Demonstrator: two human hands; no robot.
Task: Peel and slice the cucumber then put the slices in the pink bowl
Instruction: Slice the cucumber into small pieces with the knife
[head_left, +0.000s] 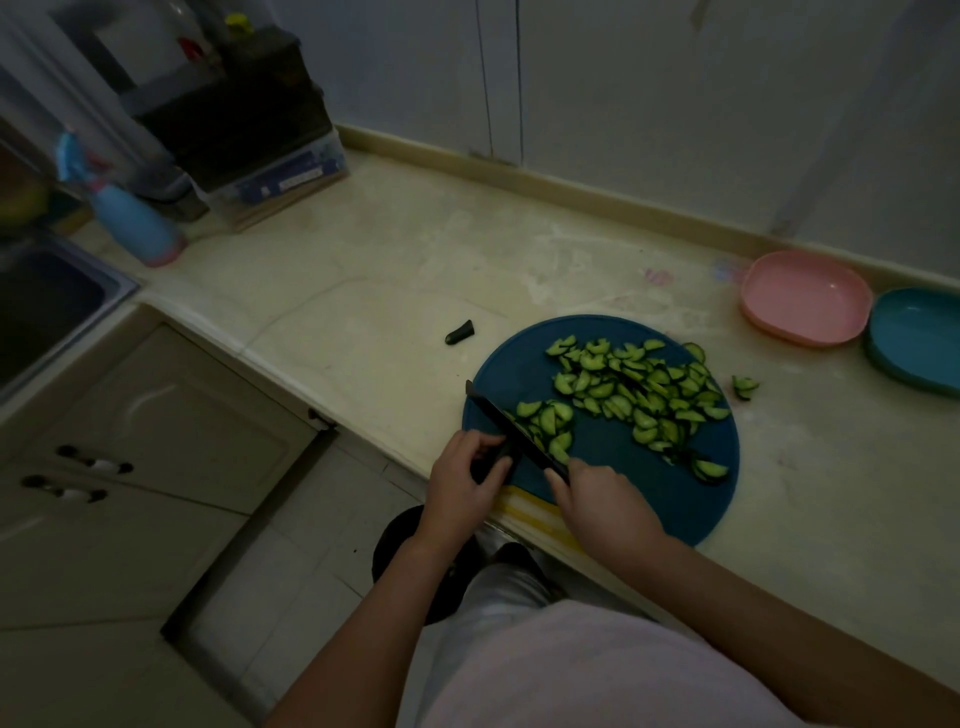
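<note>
— Starting at the left, what is there beside the cream stone worktop (363, 270)?
— A steel sink (47, 312) is set in at the far left. Its basin is too dark to tell what lies in it. A blue spray bottle with a pink base (135, 221) stands upright just beside it.

— And towards the middle?
— A cut-off dark cucumber end (460, 332) lies alone on the worktop, near the round dark-blue cutting board (602, 467) but apart from it.

— What are the hands doing?
— The left hand (460, 483) has its fingers curled round the dark remaining cucumber piece (488, 464) at the board's near left edge. The right hand (597, 499) grips the handle of a black knife (498, 415). The blade slants across the board's left side, with its tip pointing away from the person.

— Where are the slices?
— The half-moon cucumber slices (639, 389) are heaped on the board, from just right of the blade across to its right side. A few stray slices (745, 387) lie on the worktop just off the board's right edge.

— And the bowls?
— The shallow pink plastic bowl (805, 299) sits at the back right, near the wall and well apart from the hands. Its bare pink bottom shows. A teal plastic bowl (914, 338) sits just beside it on the right, its bottom also bare.
</note>
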